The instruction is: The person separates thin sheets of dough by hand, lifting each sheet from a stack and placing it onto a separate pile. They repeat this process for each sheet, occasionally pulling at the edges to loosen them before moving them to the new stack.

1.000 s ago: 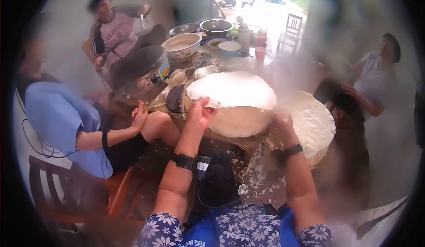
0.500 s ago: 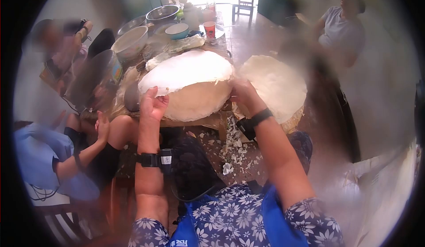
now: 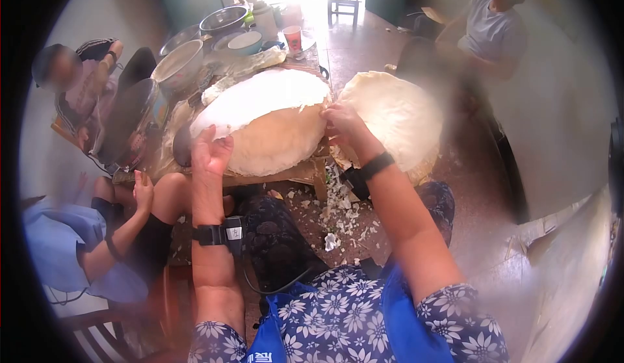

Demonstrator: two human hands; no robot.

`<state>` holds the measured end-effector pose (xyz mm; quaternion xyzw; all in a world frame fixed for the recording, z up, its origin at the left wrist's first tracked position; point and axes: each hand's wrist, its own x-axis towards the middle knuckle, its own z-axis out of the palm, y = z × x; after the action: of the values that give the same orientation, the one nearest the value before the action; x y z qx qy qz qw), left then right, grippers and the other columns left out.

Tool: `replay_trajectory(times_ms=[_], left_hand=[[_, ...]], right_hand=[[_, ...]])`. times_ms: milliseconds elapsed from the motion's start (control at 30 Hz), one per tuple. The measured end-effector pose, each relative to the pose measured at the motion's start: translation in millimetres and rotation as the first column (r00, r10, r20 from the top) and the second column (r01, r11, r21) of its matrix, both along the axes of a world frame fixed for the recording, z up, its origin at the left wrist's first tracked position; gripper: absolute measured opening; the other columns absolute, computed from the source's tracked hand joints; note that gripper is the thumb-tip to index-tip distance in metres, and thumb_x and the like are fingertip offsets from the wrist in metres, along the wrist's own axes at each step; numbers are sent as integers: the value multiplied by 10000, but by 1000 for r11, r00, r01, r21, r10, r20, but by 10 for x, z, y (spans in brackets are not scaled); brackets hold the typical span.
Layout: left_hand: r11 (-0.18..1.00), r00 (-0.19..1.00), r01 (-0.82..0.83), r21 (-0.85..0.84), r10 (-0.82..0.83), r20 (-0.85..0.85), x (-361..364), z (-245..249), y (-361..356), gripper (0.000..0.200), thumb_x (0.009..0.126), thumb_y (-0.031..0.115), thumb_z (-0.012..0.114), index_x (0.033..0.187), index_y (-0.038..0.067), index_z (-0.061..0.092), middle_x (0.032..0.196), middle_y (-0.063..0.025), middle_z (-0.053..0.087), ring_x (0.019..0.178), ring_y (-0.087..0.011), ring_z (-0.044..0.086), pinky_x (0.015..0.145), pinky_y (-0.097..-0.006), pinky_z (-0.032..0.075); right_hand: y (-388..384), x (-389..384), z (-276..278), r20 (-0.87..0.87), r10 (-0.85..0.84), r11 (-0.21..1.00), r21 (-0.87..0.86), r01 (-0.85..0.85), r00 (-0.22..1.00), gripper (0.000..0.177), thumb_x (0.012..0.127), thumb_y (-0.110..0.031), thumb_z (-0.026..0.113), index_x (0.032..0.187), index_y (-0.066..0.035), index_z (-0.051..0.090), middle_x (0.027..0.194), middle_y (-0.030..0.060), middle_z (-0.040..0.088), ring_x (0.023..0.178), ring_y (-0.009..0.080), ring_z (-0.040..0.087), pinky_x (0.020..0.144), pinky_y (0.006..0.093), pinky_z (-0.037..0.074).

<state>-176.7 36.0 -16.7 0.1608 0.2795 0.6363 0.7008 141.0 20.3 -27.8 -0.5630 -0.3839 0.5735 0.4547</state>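
Note:
A large round pale sheet (image 3: 276, 141), white on its upper part and tan below, lies tilted at the near edge of the table. My left hand (image 3: 212, 152) is at its left edge, palm up, with the fingers curled onto the rim. At the right edge my right hand (image 3: 344, 124) pinches the rim between thumb and fingers. Just right of that hand rests a second round cream sheet (image 3: 393, 119), on a stack with a ragged edge.
Metal bowls (image 3: 223, 20), a pale basin (image 3: 179, 63) and a red cup (image 3: 293, 38) stand on the table's far part. White scraps (image 3: 331, 241) litter the floor. People sit at the left; another person (image 3: 492, 28) is at the right. A chair (image 3: 344, 0) stands behind.
The view has shifted slightly, so the table, sheets and hands appear a little further left. Both hands remain at the sheet's edges.

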Motion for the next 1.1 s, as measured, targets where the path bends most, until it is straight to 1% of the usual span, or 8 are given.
replay_trajectory(times_ms=[100,300,600,700,800,900,1000,1100], left_hand=[[1000,1000,13,-18,-13,-3,26,23,-27,213,830,65,563,1033,97,505,926,-59,586,795,-220,583,596,-325,492],[1000,1000,-2,3,2,-10,31,-4,-21,222,823,68,574,1032,99,505,939,-56,583,800,-214,580,603,-320,489],[1000,1000,-4,18,4,-19,49,22,-33,221,821,69,578,1028,97,509,933,-56,583,796,-217,582,603,-321,490],[1000,1000,-4,-4,4,11,45,31,-32,216,823,62,574,1028,96,513,921,-52,592,796,-217,586,605,-326,495],[999,998,39,33,-40,39,1,-5,-2,220,826,54,571,1036,94,519,926,-51,605,809,-216,593,609,-332,501],[998,998,51,47,-53,43,-13,-7,-11,226,827,47,568,1045,91,523,947,-54,614,825,-215,598,614,-335,505],[998,998,49,37,-51,40,-16,10,5,233,828,47,567,1053,90,524,954,-59,615,830,-215,599,620,-334,506],[999,999,37,30,-38,28,-27,5,7,236,828,43,565,1057,85,524,962,-65,616,835,-216,602,622,-332,507]], right_hand=[[28,2,-108,-113,4,1000,-1,-4,994,278,790,-221,594,1029,-91,538,948,104,537,799,287,549,638,502,476],[26,-24,-102,-23,-25,1000,-18,25,999,307,796,-219,583,1053,-66,515,978,124,535,780,306,558,681,529,479],[-63,-104,-170,-189,-223,974,-13,225,956,192,820,-185,575,963,-68,523,812,76,554,617,208,535,555,391,448],[-67,-87,-180,-188,-176,984,-37,172,966,199,850,-185,529,1003,-59,538,922,77,566,760,219,568,689,349,461],[-39,-129,-153,-368,-179,982,-11,188,912,175,831,-180,565,966,-72,546,786,54,562,608,173,526,554,364,457],[-11,-169,-99,-453,-189,981,-47,188,871,179,843,-182,549,980,-68,549,811,56,572,662,171,554,573,357,471],[158,-163,-204,-419,-62,997,9,73,906,188,849,-149,514,1011,-57,540,874,79,582,761,201,587,644,392,505],[227,-215,-280,-519,-15,1000,3,20,855,284,869,-113,452,1130,-8,488,1040,150,573,977,273,568,827,433,489]])
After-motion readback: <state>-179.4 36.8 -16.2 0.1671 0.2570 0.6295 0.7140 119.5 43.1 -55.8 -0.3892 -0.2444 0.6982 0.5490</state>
